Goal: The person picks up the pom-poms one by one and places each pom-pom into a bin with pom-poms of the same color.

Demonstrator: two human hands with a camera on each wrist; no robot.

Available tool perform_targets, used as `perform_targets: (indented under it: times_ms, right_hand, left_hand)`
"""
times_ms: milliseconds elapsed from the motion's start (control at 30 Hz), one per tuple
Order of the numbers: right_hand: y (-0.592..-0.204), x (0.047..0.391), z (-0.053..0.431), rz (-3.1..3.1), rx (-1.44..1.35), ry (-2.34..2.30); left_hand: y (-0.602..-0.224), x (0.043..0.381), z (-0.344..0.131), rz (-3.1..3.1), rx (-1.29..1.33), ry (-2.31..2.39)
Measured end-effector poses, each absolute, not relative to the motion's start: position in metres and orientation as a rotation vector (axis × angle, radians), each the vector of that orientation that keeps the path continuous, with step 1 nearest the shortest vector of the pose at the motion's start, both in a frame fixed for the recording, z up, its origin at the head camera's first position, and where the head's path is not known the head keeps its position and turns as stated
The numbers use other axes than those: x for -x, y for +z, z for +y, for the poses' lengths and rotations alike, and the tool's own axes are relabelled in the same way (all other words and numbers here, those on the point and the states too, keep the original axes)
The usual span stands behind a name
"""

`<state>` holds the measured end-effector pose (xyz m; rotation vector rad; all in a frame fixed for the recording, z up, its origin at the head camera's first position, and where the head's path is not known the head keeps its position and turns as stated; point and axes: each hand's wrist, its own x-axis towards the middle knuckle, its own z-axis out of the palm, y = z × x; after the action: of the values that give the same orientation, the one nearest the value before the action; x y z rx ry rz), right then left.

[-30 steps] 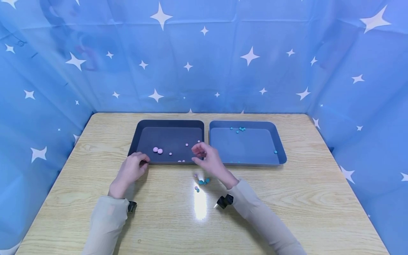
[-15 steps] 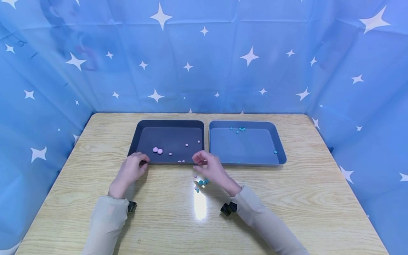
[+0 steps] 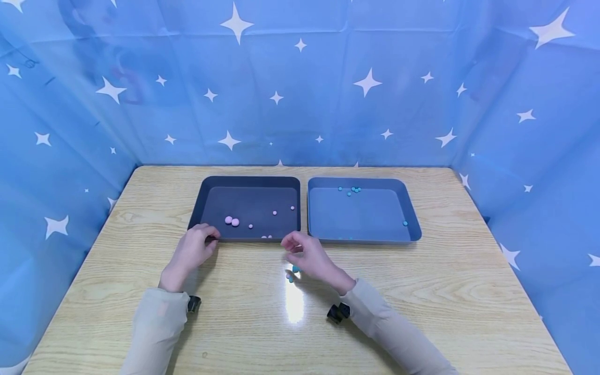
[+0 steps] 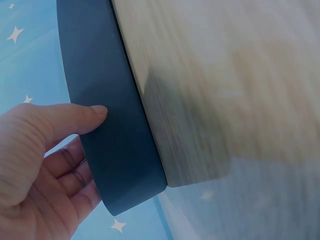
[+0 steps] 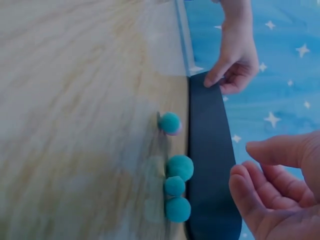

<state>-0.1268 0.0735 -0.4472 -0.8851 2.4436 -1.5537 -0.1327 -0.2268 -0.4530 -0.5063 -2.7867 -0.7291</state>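
Observation:
My left hand (image 3: 192, 251) grips the near left rim of the dark tray (image 3: 253, 195). In the left wrist view its thumb (image 4: 92, 116) presses the outer wall and the fingers lie behind it. My right hand (image 3: 310, 256) hovers by the tray's near right corner, fingers loosely bent and thumb apart, with nothing between them. Below it on the table are small fuzzy balls like pompoms: a teal pompom (image 3: 295, 269) and, nearer, a pink pompom (image 3: 288, 276) touching another teal one. The right wrist view shows three teal pompoms (image 5: 174, 186) in a row beside the tray.
Several pink pompoms (image 3: 235, 222) lie in the dark tray. Right of it, a narrow gap away, stands a blue tray (image 3: 358, 213) with several teal pompoms (image 3: 349, 194) in it. Both stand on a wooden table (image 3: 234, 323), with a starry blue curtain (image 3: 300, 120) behind.
My right hand has drawn back from over the dark tray's near right corner toward me and now covers some of the pompoms on the table. The left hand has stayed put.

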Motion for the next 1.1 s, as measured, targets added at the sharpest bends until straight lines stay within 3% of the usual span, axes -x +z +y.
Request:
perform_targets:
  times_ms: [1100]
  right_hand:
    - [-0.459, 0.13, 0.066, 2.504, 0.957, -1.244]
  left_hand:
    - [-0.451, 0.133, -0.225, -2.794, 0.505, -0.723]
